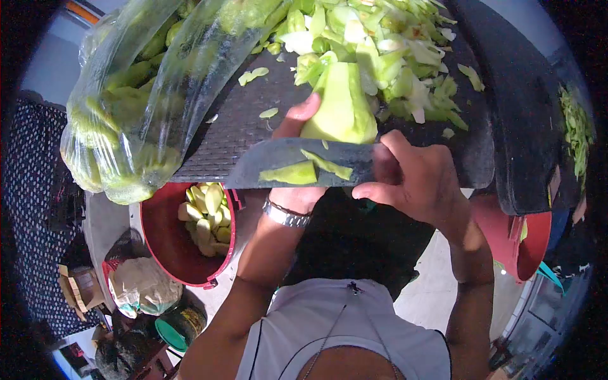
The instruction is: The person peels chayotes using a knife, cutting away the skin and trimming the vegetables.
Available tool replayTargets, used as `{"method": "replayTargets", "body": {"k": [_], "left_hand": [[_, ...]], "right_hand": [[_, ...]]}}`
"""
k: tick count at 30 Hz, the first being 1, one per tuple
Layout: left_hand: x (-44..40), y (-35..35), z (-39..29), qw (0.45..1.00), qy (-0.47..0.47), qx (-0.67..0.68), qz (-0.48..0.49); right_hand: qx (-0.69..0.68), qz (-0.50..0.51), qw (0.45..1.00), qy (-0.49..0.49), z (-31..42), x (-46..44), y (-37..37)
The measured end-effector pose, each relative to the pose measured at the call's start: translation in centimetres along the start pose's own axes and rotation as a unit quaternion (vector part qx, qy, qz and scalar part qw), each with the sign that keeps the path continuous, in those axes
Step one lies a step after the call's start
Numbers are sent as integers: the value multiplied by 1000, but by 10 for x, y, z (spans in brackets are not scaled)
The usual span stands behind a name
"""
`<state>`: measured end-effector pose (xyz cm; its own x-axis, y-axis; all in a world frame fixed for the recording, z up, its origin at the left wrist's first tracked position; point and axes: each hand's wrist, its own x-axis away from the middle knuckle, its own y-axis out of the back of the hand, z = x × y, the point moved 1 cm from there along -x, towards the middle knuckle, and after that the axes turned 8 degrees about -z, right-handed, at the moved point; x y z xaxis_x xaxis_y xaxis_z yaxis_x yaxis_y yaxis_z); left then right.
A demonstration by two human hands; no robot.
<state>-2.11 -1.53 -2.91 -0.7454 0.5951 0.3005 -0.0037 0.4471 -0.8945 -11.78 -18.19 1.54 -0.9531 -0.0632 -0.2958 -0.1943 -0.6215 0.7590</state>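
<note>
A pale green peeled chayote (342, 107) is held over the dark board at the centre. My left hand (299, 120) grips it from the left, partly hidden behind the blade. In my right hand (415, 174) is the handle of a wide knife (247, 166), its blade lying across the near side of the chayote. Two green peel pieces (290, 172) stick to the blade. A heap of peelings (392, 54) covers the board beyond the chayote.
A clear plastic bag of green chayotes (126, 120) sits on the left of the dark table (221, 136). Below it, a red bucket (151, 237) contains pale cut pieces. Another red bucket (535, 247) stands at right. A filled sack (145, 285) lies lower left.
</note>
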Motion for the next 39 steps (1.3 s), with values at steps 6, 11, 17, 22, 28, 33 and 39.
{"method": "replayTargets", "body": {"k": [6,11,17,22,28,33,39], "left_hand": [[10,2,-4,994,-41,-96,-40],[8,19,-1,997,-34,-71,-21],[3,7,2,998,-21,-60,-20],[13,7,-10,994,-1,-103,-46],[15,20,1,998,20,-21,-55],[12,14,-7,999,13,-36,-13],[7,-3,-5,994,-55,-49,-85]], "right_hand": [[46,-81,991,-97,-54,-18,16],[-24,-24,995,-97,-25,-11,19],[-11,46,999,-17,-23,-14,11],[88,-102,991,-14,-66,-25,20],[58,-35,996,-58,-37,-14,7],[-68,-41,961,-264,-102,-44,21],[-297,47,888,-348,-54,-28,16]]}}
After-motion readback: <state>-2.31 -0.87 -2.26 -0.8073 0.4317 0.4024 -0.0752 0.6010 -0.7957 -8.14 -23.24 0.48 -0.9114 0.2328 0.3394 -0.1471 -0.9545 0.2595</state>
